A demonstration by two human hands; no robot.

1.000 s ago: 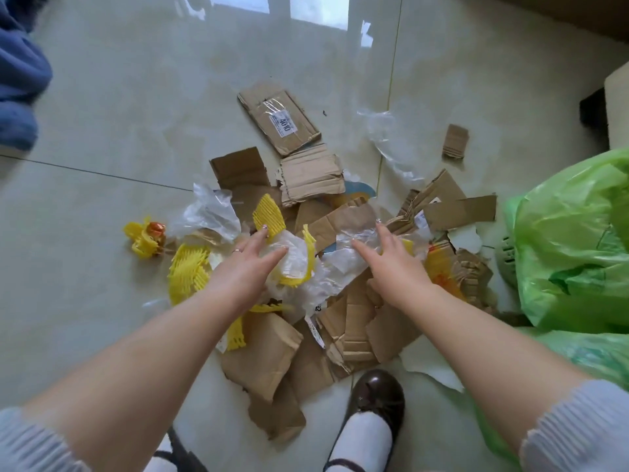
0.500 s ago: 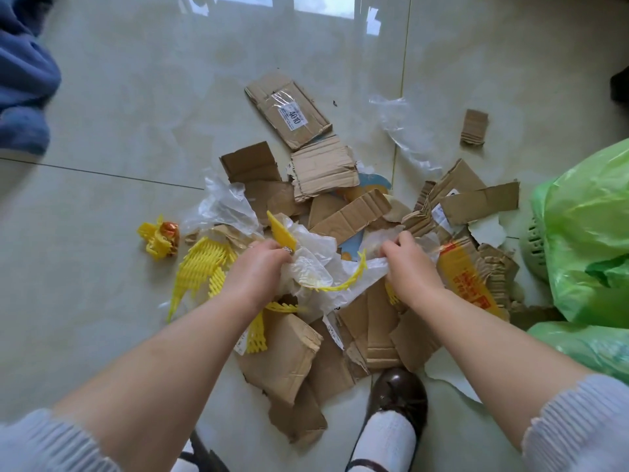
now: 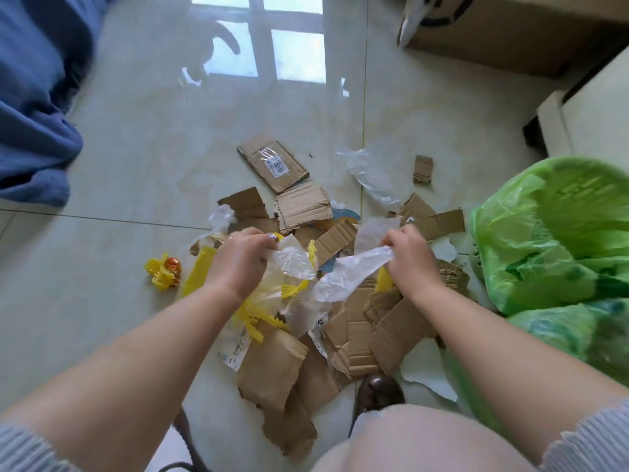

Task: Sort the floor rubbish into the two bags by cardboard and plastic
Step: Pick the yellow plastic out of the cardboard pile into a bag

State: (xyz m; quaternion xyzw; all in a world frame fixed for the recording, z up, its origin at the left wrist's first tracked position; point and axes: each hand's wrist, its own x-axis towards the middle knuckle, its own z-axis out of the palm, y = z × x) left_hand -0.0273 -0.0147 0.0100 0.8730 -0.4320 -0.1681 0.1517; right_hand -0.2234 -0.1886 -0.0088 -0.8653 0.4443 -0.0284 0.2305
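A heap of torn cardboard pieces (image 3: 354, 335) and plastic scraps lies on the tiled floor in front of me. My left hand (image 3: 240, 264) is closed on a bunch of clear plastic film (image 3: 292, 262) with yellow foam netting (image 3: 252, 318) hanging under it. My right hand (image 3: 410, 257) grips another clear plastic sheet (image 3: 347, 277), lifted above the pile. Two green bags sit at the right: an open one (image 3: 551, 233) and a second one (image 3: 575, 332) nearer me.
More cardboard with a label (image 3: 272, 163), a small cardboard bit (image 3: 423, 169) and a clear film (image 3: 367, 175) lie farther out. A yellow wad (image 3: 163, 272) sits left. Blue fabric (image 3: 34, 114) is at far left, a big box (image 3: 510, 32) and furniture at top right. My shoe (image 3: 376, 393) touches the pile.
Both hands closed on plastic and lifted it off the pile. The view tilted up, showing more floor and the box at the back.
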